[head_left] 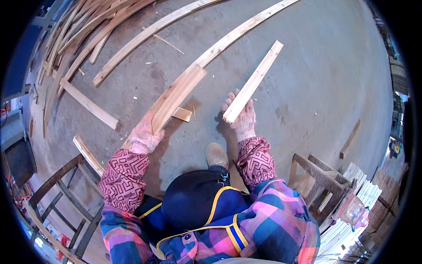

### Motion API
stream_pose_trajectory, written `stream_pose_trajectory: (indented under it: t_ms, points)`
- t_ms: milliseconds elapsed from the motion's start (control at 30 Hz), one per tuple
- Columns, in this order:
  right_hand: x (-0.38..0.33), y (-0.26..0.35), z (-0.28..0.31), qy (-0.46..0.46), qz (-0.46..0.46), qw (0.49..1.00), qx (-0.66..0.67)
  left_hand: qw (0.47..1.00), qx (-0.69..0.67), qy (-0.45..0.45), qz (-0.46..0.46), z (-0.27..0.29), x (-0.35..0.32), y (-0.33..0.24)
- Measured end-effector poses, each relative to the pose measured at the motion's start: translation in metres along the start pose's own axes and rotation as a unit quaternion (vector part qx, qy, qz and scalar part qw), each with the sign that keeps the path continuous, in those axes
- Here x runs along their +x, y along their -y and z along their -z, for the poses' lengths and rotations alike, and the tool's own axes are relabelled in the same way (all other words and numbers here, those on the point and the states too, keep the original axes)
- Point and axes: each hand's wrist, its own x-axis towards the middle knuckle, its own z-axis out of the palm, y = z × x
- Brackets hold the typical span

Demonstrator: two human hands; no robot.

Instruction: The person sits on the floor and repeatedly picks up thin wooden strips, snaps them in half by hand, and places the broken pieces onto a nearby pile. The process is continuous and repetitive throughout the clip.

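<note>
My left hand [145, 135], in a pale dusty glove, is closed around the lower end of a short wooden strip [181, 97]. That strip slants up and to the right and is slightly blurred. My right hand [244, 118], also gloved, grips the lower end of another wooden strip [256, 79] with a rough, jagged near end. Its fingertips show on the left side of the wood. On the floor, a long wooden strip [235, 35] runs from the far edge down beneath my left hand. A small wood offcut [182, 114] lies between my hands.
Many long strips [81, 39] are heaped at the far left, with a loose strip [90, 104] nearby. A metal frame [66, 189] stands at my left. To my right are a wooden stand [318, 180], a clear jar [351, 210], stacked pale strips [358, 193] and a wood piece [350, 140].
</note>
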Motion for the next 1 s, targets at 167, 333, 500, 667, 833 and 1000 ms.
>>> stream_pose_trajectory:
  t_ms: [167,333,500,667,833,1000]
  points:
    - [-0.001,-0.01,-0.014,-0.05,-0.009,0.998,-0.036,0.997,-0.06,0.047,0.022,-0.007,0.004,-0.014]
    - [0.0,-0.012,0.008,-0.005,-0.002,0.999,-0.035,0.979,-0.187,0.069,-0.036,-0.027,0.018,0.001]
    - [-0.009,-0.02,-0.02,-0.072,0.007,0.997,-0.018,0.851,-0.42,0.227,0.22,-0.023,0.023,-0.007]
    - [-0.008,-0.006,-0.005,0.047,0.021,0.999,0.016,0.623,-0.705,0.246,0.232,-0.012,0.01,-0.027]
    - [-0.012,-0.02,-0.029,-0.122,0.01,0.991,-0.059,0.548,-0.768,0.245,0.223,-0.021,0.008,-0.002]
    - [-0.01,-0.002,-0.006,-0.033,-0.029,0.999,-0.015,0.546,-0.75,0.272,0.254,0.003,0.005,-0.026]
